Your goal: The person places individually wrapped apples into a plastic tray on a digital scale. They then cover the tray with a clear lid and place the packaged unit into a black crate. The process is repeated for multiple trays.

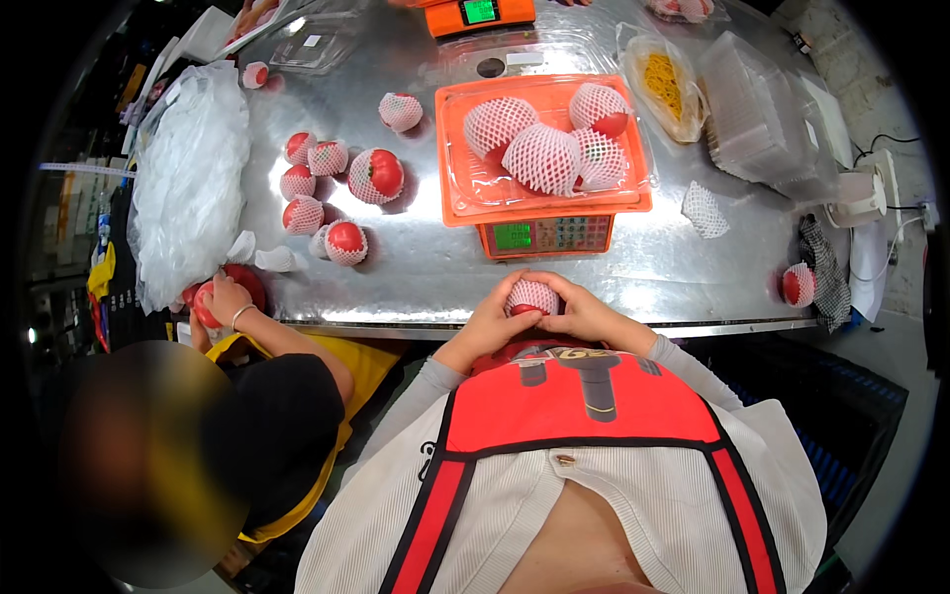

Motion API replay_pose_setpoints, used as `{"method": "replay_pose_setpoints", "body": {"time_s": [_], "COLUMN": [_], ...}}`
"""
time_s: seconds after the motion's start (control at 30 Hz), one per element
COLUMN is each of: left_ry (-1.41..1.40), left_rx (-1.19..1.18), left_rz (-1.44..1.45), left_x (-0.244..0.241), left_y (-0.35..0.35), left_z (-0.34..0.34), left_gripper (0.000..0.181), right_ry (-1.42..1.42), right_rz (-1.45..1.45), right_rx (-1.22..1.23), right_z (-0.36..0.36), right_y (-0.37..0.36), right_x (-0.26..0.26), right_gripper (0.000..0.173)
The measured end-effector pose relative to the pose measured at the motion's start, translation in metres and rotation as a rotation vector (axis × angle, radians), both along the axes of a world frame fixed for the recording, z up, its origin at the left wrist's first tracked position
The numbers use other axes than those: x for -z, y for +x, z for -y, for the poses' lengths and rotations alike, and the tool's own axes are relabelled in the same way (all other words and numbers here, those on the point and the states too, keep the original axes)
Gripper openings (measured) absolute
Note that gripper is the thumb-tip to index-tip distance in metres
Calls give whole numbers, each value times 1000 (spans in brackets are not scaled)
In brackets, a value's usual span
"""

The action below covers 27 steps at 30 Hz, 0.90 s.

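Note:
Between my two hands, close to the table's front edge, is a tomato [532, 297] in a white foam net sleeve. My left hand [493, 318] wraps it from the left, and my right hand [586, 310] closes on it from the right. Just beyond them stands an orange digital scale [547, 236] with a lit green display. A clear plastic tray [475, 178] rests on the scale's orange pan [448, 200]. Inside the tray lie several foam-sleeved tomatoes [542, 157].
Left are several sleeved tomatoes [377, 177], empty foam sleeves [276, 259] and a bag of sleeves [191, 178]. A co-worker's hand [228, 298] holds a bare tomato [204, 304]. Right are stacked clear containers [764, 119], a rubber-band bag [664, 85] and a checked cloth [825, 275]. A second scale [479, 16] stands opposite.

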State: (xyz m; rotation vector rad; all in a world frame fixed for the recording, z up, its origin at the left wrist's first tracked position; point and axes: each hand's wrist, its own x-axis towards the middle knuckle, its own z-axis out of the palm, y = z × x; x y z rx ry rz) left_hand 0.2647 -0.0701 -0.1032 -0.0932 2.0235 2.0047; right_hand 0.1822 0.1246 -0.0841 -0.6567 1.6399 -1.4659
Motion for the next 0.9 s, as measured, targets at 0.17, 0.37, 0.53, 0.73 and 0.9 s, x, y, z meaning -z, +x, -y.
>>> {"method": "replay_pose_setpoints", "body": {"time_s": [0.17,0.37,0.53,0.73,0.9], "left_ry": [246,35,-507,-701,-788], "left_rx": [-74,-221,-240,-370,-671], "left_rz": [288,-21,-275,-303,-308], "left_x": [-10,42,26,30,42], "left_y": [-1,6,-4,-14,-17], "left_z": [13,18,52,105,137], "left_gripper": [64,67,68,67,68], "right_ry": [-72,-68,97,135,228], "right_rz": [128,250,41,-8,-57], "right_rx": [88,244,185,75,-23], "right_z": [7,15,17,4,-1], "right_y": [12,16,7,9,4], "right_x": [24,33,23,43,42], "right_gripper": [65,64,55,42,38]}}
